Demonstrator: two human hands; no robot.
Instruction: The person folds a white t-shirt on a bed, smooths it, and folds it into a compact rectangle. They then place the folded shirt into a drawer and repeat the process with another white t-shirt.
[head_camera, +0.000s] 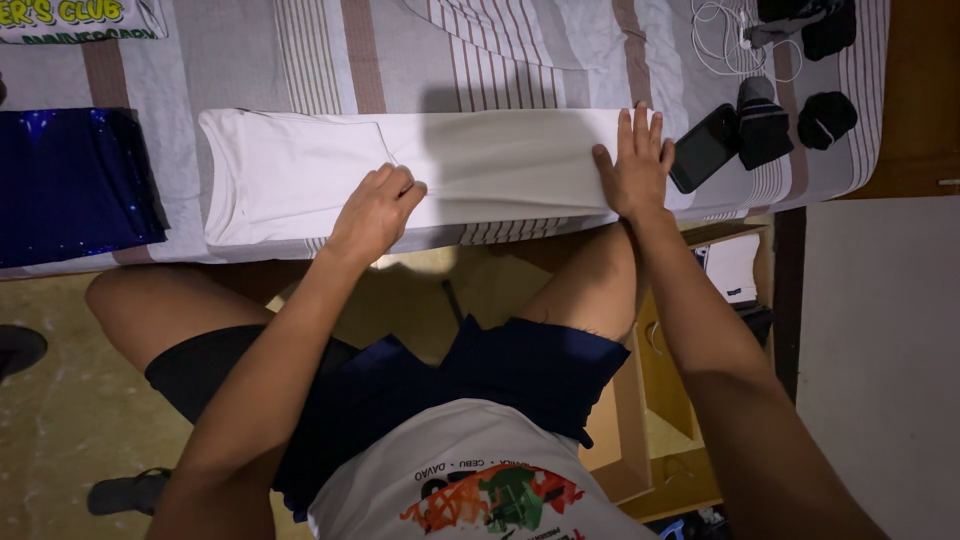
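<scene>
A white garment (300, 170), folded into a long strip, lies across the striped bed sheet (330, 60) near the bed's front edge. My left hand (375, 212) rests on the strip's near edge at the middle, fingers curled onto the cloth. My right hand (634, 165) lies flat on the right end of the strip, fingers spread and pointing away from me. Whether the left hand pinches the cloth or only presses it is not clear.
A dark blue folded cloth (70, 180) lies at the left. A black phone (703, 148), rolled dark socks (765, 125) and a white cable (722, 40) lie at the right. A printed shirt (80, 20) is at the top left. Below the bed stands a wooden drawer unit (665, 400).
</scene>
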